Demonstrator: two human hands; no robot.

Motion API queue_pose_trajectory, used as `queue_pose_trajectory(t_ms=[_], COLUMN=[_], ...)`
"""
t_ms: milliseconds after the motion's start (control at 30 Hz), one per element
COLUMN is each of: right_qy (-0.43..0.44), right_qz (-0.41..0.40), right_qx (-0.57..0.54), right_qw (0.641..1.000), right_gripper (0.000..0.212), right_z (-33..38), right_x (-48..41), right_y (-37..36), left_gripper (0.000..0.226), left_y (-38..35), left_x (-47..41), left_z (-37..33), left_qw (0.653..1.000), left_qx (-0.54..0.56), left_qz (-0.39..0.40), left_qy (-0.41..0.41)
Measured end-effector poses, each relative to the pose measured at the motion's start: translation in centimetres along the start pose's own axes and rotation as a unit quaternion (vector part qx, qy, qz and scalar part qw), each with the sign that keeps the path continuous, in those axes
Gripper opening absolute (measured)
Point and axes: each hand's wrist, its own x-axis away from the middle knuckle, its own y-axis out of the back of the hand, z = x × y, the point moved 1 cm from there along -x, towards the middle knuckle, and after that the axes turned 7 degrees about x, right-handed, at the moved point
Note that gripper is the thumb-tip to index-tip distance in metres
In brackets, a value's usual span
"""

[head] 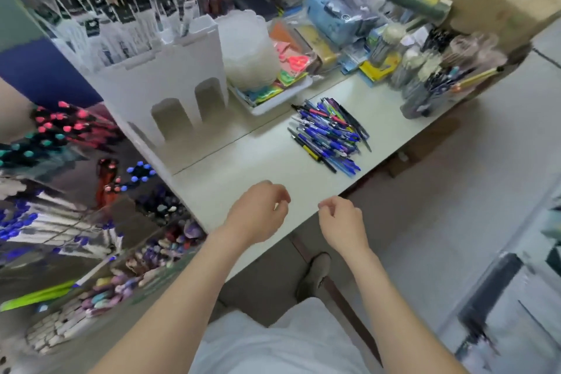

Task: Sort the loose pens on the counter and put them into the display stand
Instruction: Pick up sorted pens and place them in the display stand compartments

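Left hand [258, 212] and right hand [343, 222] are hovering at the counter's [243, 161] near edge, fingers loosely curled, empty; gathering same-coloured loose pens [329, 133] first seems wisest.

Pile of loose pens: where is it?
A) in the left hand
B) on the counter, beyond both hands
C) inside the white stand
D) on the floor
B: the pile of pens lies on the counter, past the left hand and right hand, which hold nothing.

Pens [329, 133] piled on counter [243, 167], hands [258, 211] [343, 222] loosely curled nearby
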Motion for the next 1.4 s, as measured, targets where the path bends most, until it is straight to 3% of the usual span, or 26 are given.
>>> queue_pose_trajectory(t_ms=[133, 433, 567, 633, 800, 1033, 1100, 1200, 1300, 1400], right_qy=[-0.005, 0.059, 0.088, 0.083, 0.052, 0.056, 0.079, 0.096, 0.093, 0.121], right_qz=[0.026, 0.096, 0.101, 0.08, 0.082, 0.084, 0.087, 0.083, 0.103, 0.127], right_qx=[0.004, 0.053, 0.096, 0.103, 0.141, 0.219, 0.221, 0.219, 0.172, 0.122], right_qw=[1.0, 0.992, 0.986, 0.988, 0.985, 0.97, 0.968, 0.968, 0.975, 0.977], right_gripper=[0.027, 0.033, 0.034, 0.038, 0.067, 0.039, 0.034, 0.031, 0.039, 0.046], right_z=[-3.9, -9.1, -9.5, -9.2, -8.4, -7.8, -7.4, -6.4, -5.3, -4.0], right_x=[-5.5, -15.4, -18.2, -19.3, -21.6, -23.6, -23.6, -22.9, -22.8, -22.6], right_y=[2.5, 6.2, 6.1, 5.4, 3.8, 2.2, 1.8, 1.2, 0.2, -0.2], left_gripper=[0.031, 0.028, 0.027, 0.04, 0.07, 0.108, 0.106, 0.085, 0.064, 0.066], left_y=[-2.7, -8.8, -10.0, -10.1, -9.2, -7.1, -6.7, -6.7, -7.0, -7.5], left_x=[-6.4, -18.9, -21.4, -22.2, -24.7, -28.5, -28.7, -28.3, -27.3, -26.1], left_z=[-3.4, -7.6, -6.9, -6.3, -4.7, -1.1, -0.4, 0.4, 1.2, 1.6], left_qw=[0.999, 0.982, 0.933, 0.907, 0.92, 0.966, 0.974, 0.983, 0.977, 0.972], left_qx=[-0.029, 0.032, 0.18, 0.223, 0.221, 0.032, 0.001, -0.007, 0.009, 0.04], left_qz=[0.0, -0.002, -0.03, -0.058, -0.125, -0.06, -0.034, -0.041, -0.076, -0.105], left_qy=[0.027, 0.186, 0.311, 0.353, 0.3, 0.248, 0.224, 0.178, 0.201, 0.205])
